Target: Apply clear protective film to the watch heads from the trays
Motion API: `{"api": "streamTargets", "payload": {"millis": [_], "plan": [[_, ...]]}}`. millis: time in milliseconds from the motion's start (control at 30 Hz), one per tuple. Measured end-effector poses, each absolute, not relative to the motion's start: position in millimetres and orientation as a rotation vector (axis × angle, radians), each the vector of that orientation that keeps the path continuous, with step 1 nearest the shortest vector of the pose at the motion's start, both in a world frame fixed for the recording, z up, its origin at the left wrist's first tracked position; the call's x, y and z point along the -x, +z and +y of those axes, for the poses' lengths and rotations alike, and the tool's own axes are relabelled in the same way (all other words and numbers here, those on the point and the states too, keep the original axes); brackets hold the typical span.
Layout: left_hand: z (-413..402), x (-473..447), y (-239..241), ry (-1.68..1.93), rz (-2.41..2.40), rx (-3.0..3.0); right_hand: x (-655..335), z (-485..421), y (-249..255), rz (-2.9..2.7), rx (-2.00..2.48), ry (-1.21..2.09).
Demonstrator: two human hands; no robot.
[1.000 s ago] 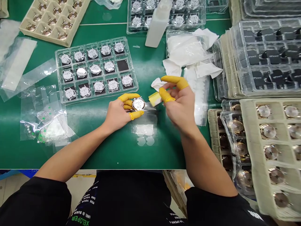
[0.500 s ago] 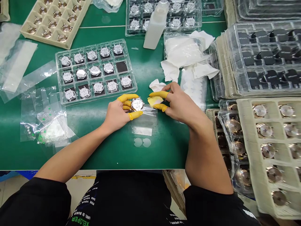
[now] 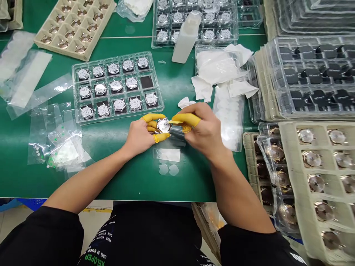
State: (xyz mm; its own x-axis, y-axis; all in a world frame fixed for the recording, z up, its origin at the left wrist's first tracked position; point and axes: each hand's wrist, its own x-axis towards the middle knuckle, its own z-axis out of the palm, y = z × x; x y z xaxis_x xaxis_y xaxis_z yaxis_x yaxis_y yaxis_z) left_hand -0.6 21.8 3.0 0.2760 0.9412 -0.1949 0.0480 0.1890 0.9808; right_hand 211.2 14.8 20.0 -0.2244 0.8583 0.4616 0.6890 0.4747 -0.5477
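My left hand (image 3: 142, 133), with yellow finger cots, grips a silver watch case (image 3: 163, 126) by its edges, its back facing up. My right hand (image 3: 201, 129), also in yellow finger cots, pinches a small flat yellow piece (image 3: 174, 122) whose tip lies over the right side of the case back. Whether the piece is paper or plastic I cannot tell. Under the right fingers lies a clear film (image 3: 177, 137), partly hidden. Close below are a small clear sheet (image 3: 166, 154) and two round translucent stickers (image 3: 168, 169).
A clear tray (image 3: 116, 118) of watch cases stands behind my left hand, one compartment showing only its black pad. Behind my right hand are a white bottle (image 3: 184, 40) and white tissues (image 3: 217, 66). Stacked trays (image 3: 290, 177) fill the right; plastic bags (image 3: 41, 133) lie left.
My right hand has moved left and turned, bringing the yellow piece from beside the watch case onto its back. The left hand still holds the case. The camera view has shifted slightly.
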Motion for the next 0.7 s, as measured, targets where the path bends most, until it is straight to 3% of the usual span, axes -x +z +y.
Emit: {"api": "streamTargets", "payload": {"millis": [700], "plan": [[21, 2, -4, 0.824, 1.056, -1.201, -199, 16, 4, -2.106, 1.155, 0.1]]}}
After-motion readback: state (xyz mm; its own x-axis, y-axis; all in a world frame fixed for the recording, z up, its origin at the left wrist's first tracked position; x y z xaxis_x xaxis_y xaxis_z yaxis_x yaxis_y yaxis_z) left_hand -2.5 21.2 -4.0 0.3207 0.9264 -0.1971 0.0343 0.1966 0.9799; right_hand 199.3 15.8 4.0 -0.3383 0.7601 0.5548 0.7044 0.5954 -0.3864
